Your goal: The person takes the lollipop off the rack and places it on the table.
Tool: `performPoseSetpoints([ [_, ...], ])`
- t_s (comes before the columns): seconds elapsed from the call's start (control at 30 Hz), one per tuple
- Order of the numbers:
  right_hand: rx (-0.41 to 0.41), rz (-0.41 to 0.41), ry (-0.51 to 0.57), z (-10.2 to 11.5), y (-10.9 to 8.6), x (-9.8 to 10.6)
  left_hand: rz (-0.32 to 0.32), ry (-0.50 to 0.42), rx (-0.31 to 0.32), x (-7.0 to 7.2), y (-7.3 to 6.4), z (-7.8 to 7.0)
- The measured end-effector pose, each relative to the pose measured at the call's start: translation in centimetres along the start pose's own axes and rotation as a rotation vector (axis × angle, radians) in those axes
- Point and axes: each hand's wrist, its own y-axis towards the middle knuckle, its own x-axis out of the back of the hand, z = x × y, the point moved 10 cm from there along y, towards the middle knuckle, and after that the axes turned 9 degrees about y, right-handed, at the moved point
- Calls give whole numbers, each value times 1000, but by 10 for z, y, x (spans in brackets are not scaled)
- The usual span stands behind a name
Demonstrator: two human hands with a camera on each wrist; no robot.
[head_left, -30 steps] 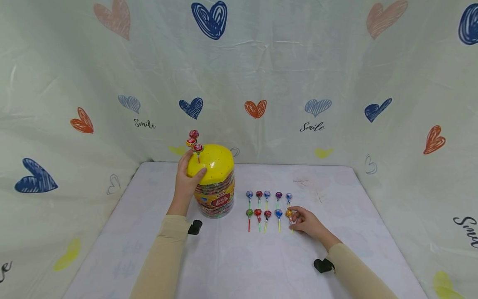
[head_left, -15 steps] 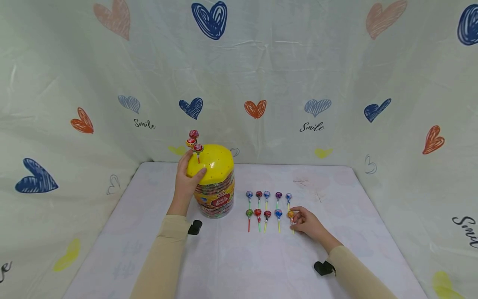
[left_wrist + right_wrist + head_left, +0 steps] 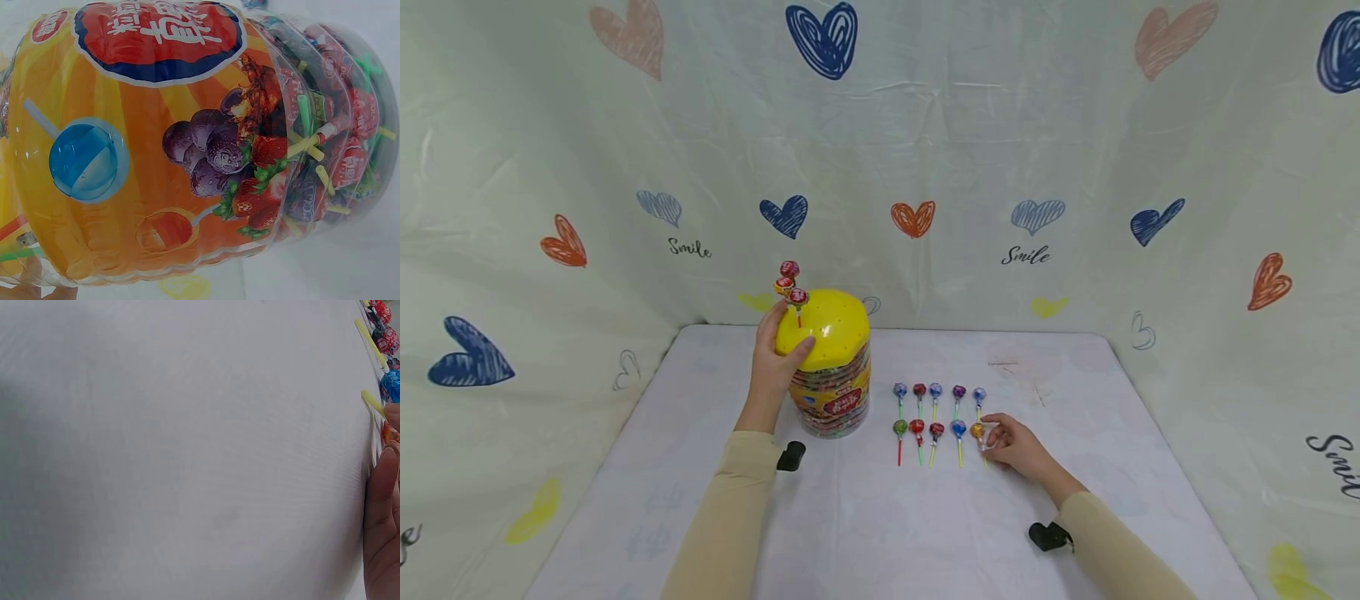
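Observation:
A large clear jar (image 3: 833, 404) full of wrapped lollipops stands on the table under a domed yellow lid (image 3: 835, 321). My left hand (image 3: 775, 358) holds the lid's left side, thumb at the front. Several lollipops (image 3: 788, 283) poke up from the lid beside those fingers. To the right of the jar, lollipops lie in two rows, including a green one (image 3: 900, 427) and a blue one (image 3: 958, 428). At the right end of the nearer row, my right hand (image 3: 1017, 446) pinches an orange lollipop (image 3: 977, 431), its yellow stick toward me. The left wrist view shows the jar's fruit label (image 3: 156, 144).
The table (image 3: 865, 533) has a white cover, with faint brown marks near its back right. A pale curtain with printed hearts (image 3: 913, 219) hangs behind and at both sides. Black straps (image 3: 1049, 536) hang at the wrists.
The orange lollipop shifts slightly right, then back left toward the blue one, within the right hand's fingers. The left hand and the jar stay where they were.

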Motion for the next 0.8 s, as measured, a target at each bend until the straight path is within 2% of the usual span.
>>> performPoseSetpoints([
  [0.13,19,45,-45,4,0,-5,-10,-1,-17,0,1,3],
  [0.27,37,102,-76,8,1,-12,-3,-1,-8,0,1,0],
  [0.37,39,103,-100,9,2,-14,10,-1,4,2,-7,-17],
  [0.47,22,69,-114,8,2,-12,18,6,14,4,-15,-35],
  [0.53,18,46,-118,8,2,-11,14,8,11,4,-13,-30],
  [0.7,5,1,-105,9,-2,-6,-3,-6,-13,1,0,0],
  [0.8,-6,-37,-127,10,-4,-2,-13,-8,-25,0,0,2],
])
